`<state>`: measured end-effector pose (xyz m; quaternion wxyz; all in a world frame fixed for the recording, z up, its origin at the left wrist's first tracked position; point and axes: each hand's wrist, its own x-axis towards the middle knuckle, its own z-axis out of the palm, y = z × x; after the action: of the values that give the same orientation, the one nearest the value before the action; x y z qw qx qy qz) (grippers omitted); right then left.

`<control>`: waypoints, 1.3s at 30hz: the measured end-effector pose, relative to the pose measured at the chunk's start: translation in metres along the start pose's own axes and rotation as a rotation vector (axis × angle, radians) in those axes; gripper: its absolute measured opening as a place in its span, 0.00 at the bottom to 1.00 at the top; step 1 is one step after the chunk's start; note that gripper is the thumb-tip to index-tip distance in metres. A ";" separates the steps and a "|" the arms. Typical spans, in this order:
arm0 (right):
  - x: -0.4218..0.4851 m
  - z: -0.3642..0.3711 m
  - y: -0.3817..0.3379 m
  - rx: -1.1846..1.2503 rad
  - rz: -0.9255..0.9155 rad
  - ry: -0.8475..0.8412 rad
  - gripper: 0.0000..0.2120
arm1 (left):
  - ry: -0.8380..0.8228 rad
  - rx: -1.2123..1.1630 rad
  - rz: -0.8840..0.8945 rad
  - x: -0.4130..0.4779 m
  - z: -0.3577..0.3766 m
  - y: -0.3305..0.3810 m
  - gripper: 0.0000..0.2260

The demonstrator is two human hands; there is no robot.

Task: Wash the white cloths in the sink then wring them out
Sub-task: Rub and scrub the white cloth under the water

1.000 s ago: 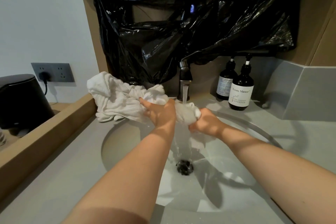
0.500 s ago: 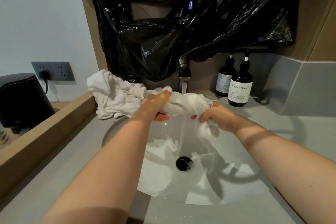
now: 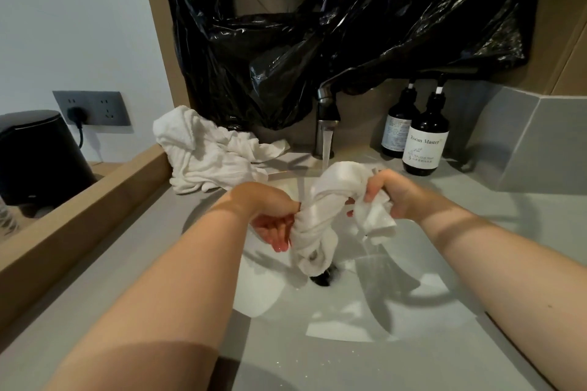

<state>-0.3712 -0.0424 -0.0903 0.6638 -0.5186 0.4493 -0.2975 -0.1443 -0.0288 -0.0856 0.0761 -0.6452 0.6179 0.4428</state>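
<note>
The cloth (image 3: 320, 216) (twisted, dripping) is held over the sink (image 3: 365, 320) under the running tap (image 3: 325, 117), one end clenched in the right hand (image 3: 394, 194); the left hand (image 3: 270, 216) lies slack against it, fingers straight. The hanging end should be gripped and counter-twisted low.

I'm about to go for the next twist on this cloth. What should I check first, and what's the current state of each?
1. Right hand grips the white cloth: ok, fingers curled round one end.
2. Left hand grips it: not ok, fingers hang straight beside the twisted part.
3. White cloth over the sink: ok, its lower end hangs above the drain.
4. Faucet running onto the cloth: ok.
5. Drain clear: cannot tell, the cloth hides part of it.
6. Second cloth out of the way: ok, it lies on the counter beyond the left hand.
</note>
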 end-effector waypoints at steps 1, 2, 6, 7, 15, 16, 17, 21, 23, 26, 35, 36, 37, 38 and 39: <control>0.002 0.002 0.001 -0.014 0.008 0.009 0.21 | 0.066 0.000 0.005 0.006 0.005 -0.001 0.17; 0.005 0.005 0.003 -0.030 0.018 0.018 0.22 | 0.142 0.014 0.023 0.009 0.008 -0.001 0.14; 0.014 0.016 0.006 0.010 -0.044 0.056 0.19 | 0.459 -0.096 0.152 0.018 0.008 -0.003 0.15; 0.015 0.017 0.005 0.036 -0.071 0.072 0.20 | 0.449 -0.249 0.202 0.020 0.007 -0.004 0.16; 0.035 0.024 0.009 0.123 0.029 0.228 0.03 | 0.421 -0.559 0.369 0.032 0.007 0.004 0.40; 0.037 0.024 0.012 0.072 0.049 0.239 0.03 | 0.449 -0.564 0.375 0.033 0.008 0.002 0.32; 0.038 0.026 0.015 -0.019 0.050 0.266 0.04 | 0.467 -0.602 0.404 0.032 0.009 0.002 0.24; 0.036 0.037 0.019 -0.290 -0.074 0.402 0.03 | 0.484 -0.789 0.307 0.037 0.013 0.004 0.20; 0.039 0.044 0.017 -0.216 -0.057 0.454 0.10 | 0.480 -0.751 0.223 0.037 0.016 0.010 0.30; 0.047 0.051 0.021 -0.105 -0.101 0.656 0.13 | 0.452 -0.768 0.178 0.039 0.022 0.019 0.35; 0.049 0.060 0.020 -0.880 -0.319 0.758 0.14 | 0.432 -0.776 0.183 0.041 0.014 0.020 0.21; 0.045 0.060 0.018 -0.956 -0.351 0.752 0.15 | 0.418 -0.756 0.198 0.032 0.017 0.021 0.20; 0.041 0.059 0.017 -0.995 -0.383 0.733 0.15 | 0.410 -0.740 0.211 0.010 0.022 0.026 0.20; 0.038 0.059 0.016 -1.041 -0.417 0.722 0.17 | 0.418 -0.641 0.207 -0.008 0.027 0.031 0.20; 0.039 0.058 0.018 -1.142 -0.453 0.726 0.18 | 0.447 -0.581 0.196 -0.009 0.026 0.029 0.19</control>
<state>-0.3040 -0.0465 -0.1154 0.0188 -0.7342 0.6088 -0.2999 -0.1801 -0.0118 -0.0823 -0.2897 -0.6582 0.5267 0.4532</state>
